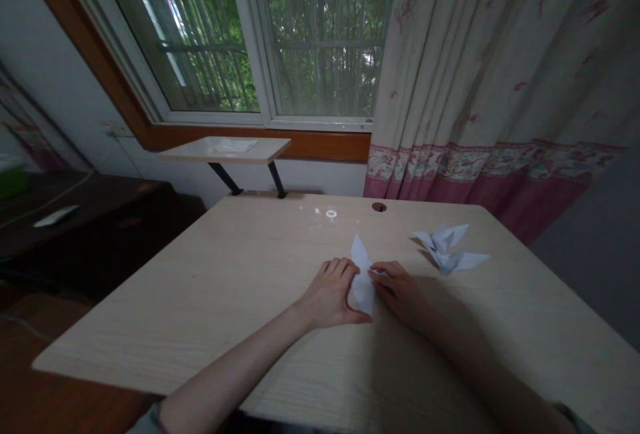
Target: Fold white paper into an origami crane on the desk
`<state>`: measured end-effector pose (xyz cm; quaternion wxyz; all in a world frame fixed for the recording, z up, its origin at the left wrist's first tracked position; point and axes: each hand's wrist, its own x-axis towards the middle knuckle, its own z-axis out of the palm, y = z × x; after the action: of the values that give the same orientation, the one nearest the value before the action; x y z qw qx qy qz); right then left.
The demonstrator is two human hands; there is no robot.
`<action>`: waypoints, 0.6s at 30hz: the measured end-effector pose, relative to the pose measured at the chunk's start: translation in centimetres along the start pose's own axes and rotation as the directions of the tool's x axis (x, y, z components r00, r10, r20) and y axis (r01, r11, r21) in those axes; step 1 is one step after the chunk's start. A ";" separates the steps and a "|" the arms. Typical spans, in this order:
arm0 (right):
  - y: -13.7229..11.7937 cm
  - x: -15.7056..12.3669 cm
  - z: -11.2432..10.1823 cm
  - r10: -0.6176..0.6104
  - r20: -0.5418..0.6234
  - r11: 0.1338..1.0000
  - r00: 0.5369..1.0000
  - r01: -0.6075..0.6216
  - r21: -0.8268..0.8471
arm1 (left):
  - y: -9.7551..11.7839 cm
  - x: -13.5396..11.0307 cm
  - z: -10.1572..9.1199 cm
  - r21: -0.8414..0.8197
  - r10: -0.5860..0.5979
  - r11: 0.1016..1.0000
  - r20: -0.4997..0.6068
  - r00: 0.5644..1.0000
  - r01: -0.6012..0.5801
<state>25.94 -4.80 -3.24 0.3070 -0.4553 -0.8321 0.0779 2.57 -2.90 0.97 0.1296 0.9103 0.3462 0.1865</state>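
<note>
Pale table [210, 301], folded white paper [363, 281] seemingly pinched between left hand [327, 294] and right hand [397, 287].

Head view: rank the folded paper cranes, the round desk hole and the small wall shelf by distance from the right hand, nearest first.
From the right hand:
1. Folded paper cranes, just to its right on the desk.
2. Round desk hole, at the far edge.
3. Small wall shelf, beyond the desk, left, under the window.

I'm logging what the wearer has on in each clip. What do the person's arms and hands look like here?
Both forearms are bare up to near the elbows, where the edge of a greyish sleeve shows at the bottom of the picture. The left hand and right hand are ungloved; no rings, watch or bracelet are visible. The dim light hides finer details.
</note>
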 end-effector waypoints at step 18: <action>-0.5 -0.1 -0.1 0.011 0.009 0.998 1.000 -0.010 -0.066 | -0.7 0.0 0.4 0.012 -0.025 1.000 -0.040 0.999 0.026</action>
<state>25.67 -5.20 -2.93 0.2874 -0.4692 -0.8333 0.0540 2.33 -2.42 0.36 0.1193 0.9027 0.3614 0.2009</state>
